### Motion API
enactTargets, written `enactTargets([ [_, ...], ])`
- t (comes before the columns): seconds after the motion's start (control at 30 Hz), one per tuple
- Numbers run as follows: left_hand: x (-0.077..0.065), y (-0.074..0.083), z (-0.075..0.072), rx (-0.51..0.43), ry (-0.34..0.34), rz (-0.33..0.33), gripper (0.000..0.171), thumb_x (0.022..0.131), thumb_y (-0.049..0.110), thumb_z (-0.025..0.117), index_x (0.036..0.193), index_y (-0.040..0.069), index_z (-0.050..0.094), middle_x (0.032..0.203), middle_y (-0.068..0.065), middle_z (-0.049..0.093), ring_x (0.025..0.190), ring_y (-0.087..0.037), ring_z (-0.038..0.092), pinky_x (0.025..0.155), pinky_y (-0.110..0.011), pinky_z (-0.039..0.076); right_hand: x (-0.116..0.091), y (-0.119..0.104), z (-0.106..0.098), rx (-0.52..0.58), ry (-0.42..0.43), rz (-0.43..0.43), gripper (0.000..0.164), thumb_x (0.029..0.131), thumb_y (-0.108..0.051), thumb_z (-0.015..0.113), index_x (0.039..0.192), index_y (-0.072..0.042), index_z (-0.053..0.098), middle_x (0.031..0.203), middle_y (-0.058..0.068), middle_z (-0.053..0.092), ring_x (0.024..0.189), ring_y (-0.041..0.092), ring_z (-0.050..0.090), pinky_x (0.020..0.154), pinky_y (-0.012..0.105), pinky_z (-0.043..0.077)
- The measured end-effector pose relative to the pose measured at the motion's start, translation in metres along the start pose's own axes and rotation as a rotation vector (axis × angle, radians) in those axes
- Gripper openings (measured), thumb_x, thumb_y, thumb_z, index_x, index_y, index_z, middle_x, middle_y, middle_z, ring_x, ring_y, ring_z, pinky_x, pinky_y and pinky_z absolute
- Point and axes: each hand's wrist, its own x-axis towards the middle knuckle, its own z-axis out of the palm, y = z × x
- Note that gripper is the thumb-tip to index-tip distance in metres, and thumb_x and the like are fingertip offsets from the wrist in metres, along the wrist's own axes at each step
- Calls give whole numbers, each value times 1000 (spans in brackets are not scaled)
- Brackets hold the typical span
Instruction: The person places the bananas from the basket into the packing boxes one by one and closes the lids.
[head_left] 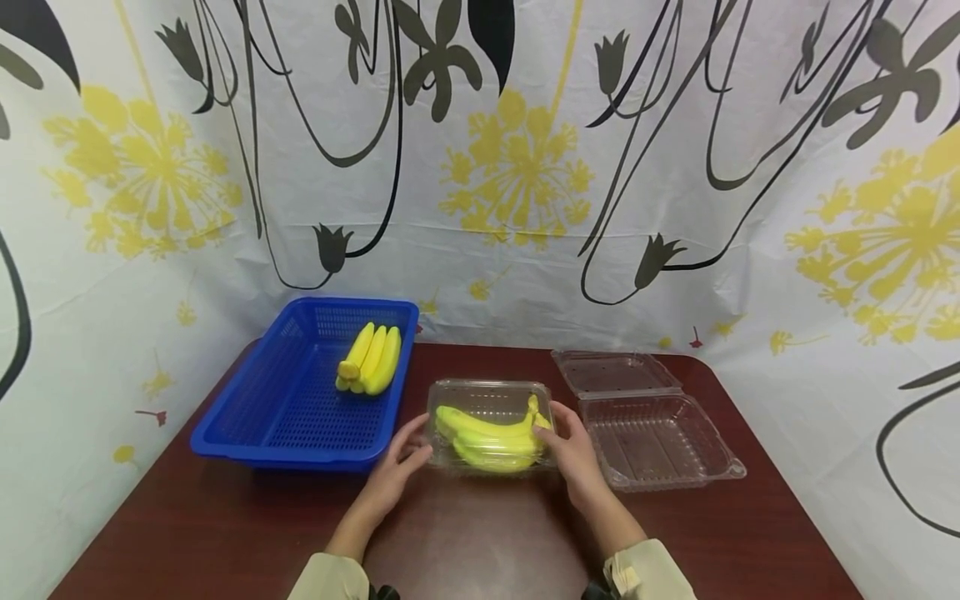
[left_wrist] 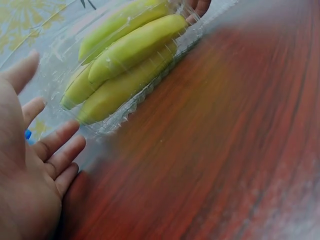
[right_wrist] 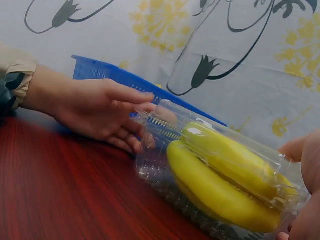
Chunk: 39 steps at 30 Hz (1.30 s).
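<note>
A closed clear plastic clamshell box with a bunch of yellow-green bananas inside sits before me at the middle of the table. At its right end my right hand grips the box, the thumb over the lid's edge; in the right wrist view only part of that hand shows. My left hand is at the left end, its fingers extended and spread. In the left wrist view the left palm faces the box; whether the fingertips touch it I cannot tell.
To the left stands a blue plastic basket holding another bunch of bananas. On the right an opened clear clamshell box lies with its lid folded back. A patterned cloth hangs behind the dark red table.
</note>
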Motion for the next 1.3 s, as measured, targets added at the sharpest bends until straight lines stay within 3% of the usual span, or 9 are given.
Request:
enactTargets([
  [0.23,3,2,-1,-86,-46,-42,60,93,10,63,148,18,39,80,-7,55,82,-23,53,78,-31,42,3,9,0,-20,29,-9,57,89,-11,67,141,-3,45,144,19,44,132,33,38,104,48,33],
  [0.43,4,4,-5,-114,-81,-77,64,92,9,61,150,17,34,72,-7,52,75,-24,53,77,-35,40,4,13,4,7,40,5,56,90,-12,68,141,-5,45,143,18,44,133,33,38,103,47,34],
  [0.77,12,6,1,-153,-21,-59,64,88,5,61,147,14,38,65,-5,48,66,-20,50,73,-32,39,16,12,7,8,67,13,55,90,-18,69,138,-5,47,138,18,48,126,29,44,98,42,39],
  [1.03,24,6,10,-167,36,-46,65,85,-1,58,146,8,38,60,-2,45,57,-18,46,63,-30,39,24,13,8,2,108,30,67,91,-23,68,146,-3,35,139,23,43,127,35,43,100,48,39],
  [1.3,31,11,13,-186,78,-37,65,83,-7,55,145,3,39,59,0,44,54,-15,44,59,-27,41,34,13,11,13,137,37,66,91,-24,68,145,-3,36,136,23,46,123,35,45,99,48,40],
])
